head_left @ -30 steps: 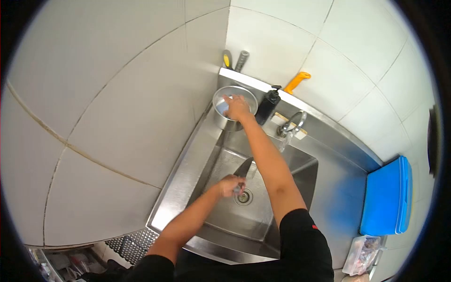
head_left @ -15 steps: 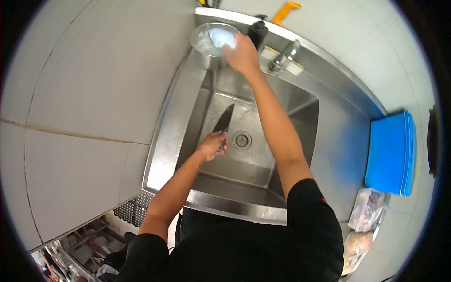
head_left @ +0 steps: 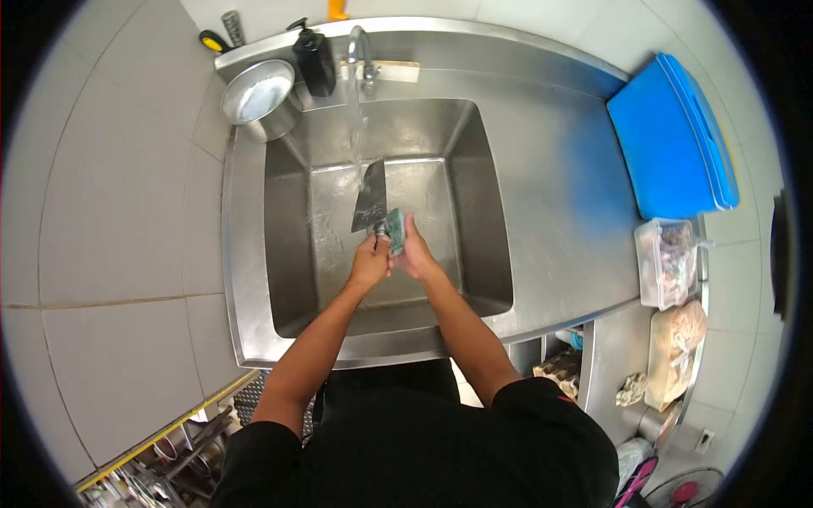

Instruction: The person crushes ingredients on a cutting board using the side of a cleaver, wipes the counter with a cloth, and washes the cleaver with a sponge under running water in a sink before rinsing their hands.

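Over the steel sink [head_left: 385,315], my left hand [head_left: 370,261] is closed round the handle of a broad dark-bladed knife [head_left: 370,199], its blade pointing away from me. My right hand [head_left: 415,249] holds a green sponge [head_left: 396,231] close beside the knife handle. Water runs from the curved faucet [head_left: 357,42] into the sink, just beyond the blade. A metal pot [head_left: 275,123] with whitish, sudsy contents stands at the sink's back left corner.
A black pump bottle [head_left: 315,64] stands between pot and faucet. A blue cooler box [head_left: 669,140] sits on the right of the steel counter [head_left: 555,186], with a clear plastic container [head_left: 666,262] nearer me. Handled tools [head_left: 222,38] stick up behind the pot.
My right hand has come from the pot to the knife handle, now with a green sponge in it. The view has turned, and the knife is near the running water.
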Available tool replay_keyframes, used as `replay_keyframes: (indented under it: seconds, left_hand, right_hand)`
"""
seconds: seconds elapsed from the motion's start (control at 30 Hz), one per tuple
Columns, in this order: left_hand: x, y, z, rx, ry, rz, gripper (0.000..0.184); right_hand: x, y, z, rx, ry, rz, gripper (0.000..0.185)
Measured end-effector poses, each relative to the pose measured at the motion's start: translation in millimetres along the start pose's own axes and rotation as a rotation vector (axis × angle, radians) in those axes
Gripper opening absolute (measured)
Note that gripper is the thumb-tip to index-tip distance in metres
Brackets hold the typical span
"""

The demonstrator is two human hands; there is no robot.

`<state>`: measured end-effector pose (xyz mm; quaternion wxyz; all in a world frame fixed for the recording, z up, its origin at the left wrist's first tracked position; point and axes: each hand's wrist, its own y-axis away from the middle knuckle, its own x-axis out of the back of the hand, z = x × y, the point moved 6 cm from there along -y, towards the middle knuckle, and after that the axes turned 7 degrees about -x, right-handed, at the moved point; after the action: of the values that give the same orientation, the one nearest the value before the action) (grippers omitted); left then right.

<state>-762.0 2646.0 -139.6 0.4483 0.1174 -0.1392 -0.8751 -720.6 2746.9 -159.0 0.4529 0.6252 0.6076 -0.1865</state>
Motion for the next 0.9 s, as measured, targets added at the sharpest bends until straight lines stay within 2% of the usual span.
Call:
replay_keyframes:
  seconds: [0.03,0.07,0.1,0.17,0.2,0.27,0.43,0.53,0.57,0.6,0.7,0.73,0.77,0.8,0.9]
  left_hand:
    - [-7.0,4.6,8.9,-0.045,-0.082,-0.037,0.025]
    - [-11.6,11.3,16.6,-0.066,-0.231,-0.054,0.027]
    - [-12.9,13.1,20.1,-0.071,-0.240,-0.063,0.027]
    - [-15.3,18.1,24.4,-0.079,-0.469,-0.110,0.027]
    - [-13.3,14.7,19.9,-0.081,-0.473,-0.111,0.027]
    - [-9.9,5.1,18.4,-0.320,-0.634,-0.109,0.028]
    - [-16.3,7.7,28.6,-0.367,-0.700,-0.179,0.028]
    - [-11.9,6.7,22.2,-0.462,-0.869,-0.222,0.029]
    - [-13.1,10.3,20.5,-0.514,-0.966,-0.243,0.030]
    - [-13.1,12.2,20.5,-0.514,-0.964,-0.239,0.030]
    - [-16.7,9.9,27.2,-0.475,-0.835,-0.167,0.038]
    - [-8.4,12.4,23.9,-0.276,-0.619,0.209,0.039]
    - [4.2,24.7,13.9,-0.070,-0.385,0.566,0.041]
    - [3.4,25.6,9.1,-0.072,-0.391,0.556,0.041]
    - [3.5,9.0,-26.5,-0.185,-0.203,0.655,0.042]
  right_hand:
    - [-15.5,3.6,0.2,-0.057,-0.094,-0.176,0.044]
    - [-7.2,-0.6,5.1,-0.056,-0.097,0.160,0.045]
    - [6.1,2.2,7.8,-0.057,-0.100,0.494,0.047]
    - [6.2,5.2,4.8,-0.039,-0.164,0.472,0.047]
    - [7.3,5.6,4.4,-0.030,-0.219,0.449,0.047]
    - [-0.9,18.6,2.5,-0.008,-0.257,0.470,0.046]
    - [0.8,16.0,6.6,0.019,-0.353,0.428,0.042]
    - [33.9,-19.7,22.5,-0.038,-0.286,0.454,0.031]
    - [55.6,-37.9,36.5,-0.132,-0.327,0.453,0.025]
    - [56.7,-44.2,42.0,-0.225,-0.365,0.448,0.020]
    - [57.8,-56.5,37.4,-0.157,-0.362,0.453,0.015]
    - [41.8,-54.8,32.5,-0.151,-0.363,0.448,0.015]
    - [32.3,-47.8,29.6,-0.093,-0.365,0.563,0.012]
    - [21.2,-36.1,26.6,-0.035,-0.367,0.682,0.010]
    - [-9.6,-14.6,21.0,0.040,-0.237,0.646,0.010]
